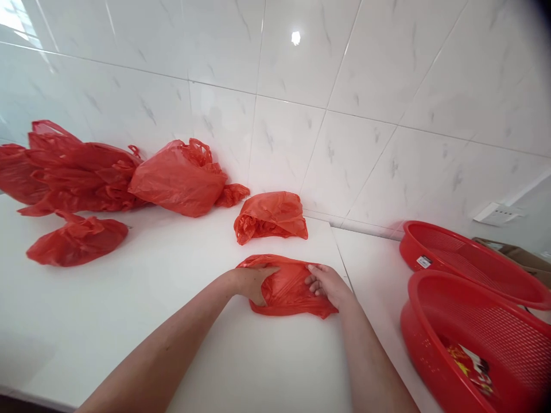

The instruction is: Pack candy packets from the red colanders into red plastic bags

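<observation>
A flattened red plastic bag point(290, 287) lies on the white table, between my two hands. At its left end, my left hand point(252, 282) grips the bag with the thumb stretched across the top; the other fingers are partly hidden in the film's folds. My right hand point(326, 285) holds the bag's right side, fingers curled against the plastic. Just behind, near the wall, rests a folded red plastic bag point(275, 213), roughly rectangular with a crumpled left end.
Bulging red bags point(178, 178) and a heap of crumpled red bags point(86, 175) line the wall at left. A knotted red bag point(80, 240) sits before them. At right stand two red baskets, the nearer basket point(424, 338) holding a colourful packet point(471, 367). A socket strip point(497, 214) lies behind.
</observation>
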The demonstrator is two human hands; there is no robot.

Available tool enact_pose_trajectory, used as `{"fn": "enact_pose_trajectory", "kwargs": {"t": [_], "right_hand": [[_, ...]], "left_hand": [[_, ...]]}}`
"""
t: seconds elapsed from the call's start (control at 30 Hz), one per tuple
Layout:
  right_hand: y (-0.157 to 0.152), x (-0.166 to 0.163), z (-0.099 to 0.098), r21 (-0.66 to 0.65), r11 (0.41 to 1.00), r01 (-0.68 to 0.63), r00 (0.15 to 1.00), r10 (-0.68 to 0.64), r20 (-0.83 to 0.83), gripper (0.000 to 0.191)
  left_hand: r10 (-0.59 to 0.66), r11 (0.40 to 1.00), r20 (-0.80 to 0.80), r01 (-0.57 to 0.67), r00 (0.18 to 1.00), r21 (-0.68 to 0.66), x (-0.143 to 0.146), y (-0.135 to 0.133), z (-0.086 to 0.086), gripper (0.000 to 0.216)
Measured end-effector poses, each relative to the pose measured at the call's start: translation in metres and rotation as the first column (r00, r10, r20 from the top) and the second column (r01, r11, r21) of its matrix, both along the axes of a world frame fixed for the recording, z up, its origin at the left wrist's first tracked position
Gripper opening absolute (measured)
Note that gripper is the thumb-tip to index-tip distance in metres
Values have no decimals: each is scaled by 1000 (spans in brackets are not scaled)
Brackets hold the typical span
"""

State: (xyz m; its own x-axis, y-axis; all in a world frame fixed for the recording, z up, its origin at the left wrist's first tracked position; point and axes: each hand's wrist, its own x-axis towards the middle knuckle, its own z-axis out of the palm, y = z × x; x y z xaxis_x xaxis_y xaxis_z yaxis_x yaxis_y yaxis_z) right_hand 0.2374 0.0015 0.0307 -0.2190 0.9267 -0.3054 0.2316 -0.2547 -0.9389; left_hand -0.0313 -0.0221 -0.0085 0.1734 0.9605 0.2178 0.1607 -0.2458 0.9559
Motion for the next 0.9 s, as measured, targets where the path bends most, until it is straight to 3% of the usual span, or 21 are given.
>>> {"fn": "enact_pose_trajectory", "kwargs": {"t": [0.17, 0.23, 0.3, 0.4, 0.47, 0.53, 0.57, 0.6, 0.67, 0.77, 0.83, 0.9], "right_hand": [[-1, -10, 3, 38, 996, 78, 996, -79, 37, 14], [0, -11, 2, 45, 995, 87, 995, -89, 55, 13], [3, -11, 1, 49, 995, 82, 994, -86, 70, 14], [6, -8, -1, 55, 997, 62, 993, -67, 95, 15], [7, -7, -1, 64, 997, 47, 992, -54, 113, 17], [7, -5, -1, 80, 996, 35, 990, -46, 132, 18], [6, -4, -1, 89, 996, 30, 989, -43, 144, 18], [6, -4, -1, 99, 995, 26, 987, -42, 157, 17], [5, -3, 0, 123, 992, 22, 981, -45, 190, 17], [2, -3, 1, 177, 984, 11, 966, -56, 252, 19], [-3, -4, 3, 225, 974, -2, 952, -67, 298, 21], [-9, -7, 7, 296, 955, -10, 932, -98, 348, 25]], "left_hand": [[26, 999, -372, -6, 928, 54, 19, -15, 24, 74], [143, 985, -520, -70, 842, 157, 26, -17, 32, 61], [306, 934, -612, -105, 729, 342, 30, -16, 37, 39], [499, 754, -563, -11, 659, 657, 31, -14, 39, 27], [612, 589, -461, 18, 643, 808, 30, -12, 41, 23], [725, 473, -343, -70, 598, 878, 30, -11, 42, 23], [760, 452, -300, -138, 576, 881, 29, -10, 43, 26], [777, 461, -274, -216, 566, 861, 28, -10, 43, 30], [761, 570, -287, -386, 582, 725, 25, -9, 44, 41], [659, 752, -368, -590, 656, 294, 16, -9, 45, 49], [590, 779, -364, -626, 720, 26, 9, -10, 47, 38], [558, 781, -313, -614, 769, -115, 5, -12, 48, 27]]}}
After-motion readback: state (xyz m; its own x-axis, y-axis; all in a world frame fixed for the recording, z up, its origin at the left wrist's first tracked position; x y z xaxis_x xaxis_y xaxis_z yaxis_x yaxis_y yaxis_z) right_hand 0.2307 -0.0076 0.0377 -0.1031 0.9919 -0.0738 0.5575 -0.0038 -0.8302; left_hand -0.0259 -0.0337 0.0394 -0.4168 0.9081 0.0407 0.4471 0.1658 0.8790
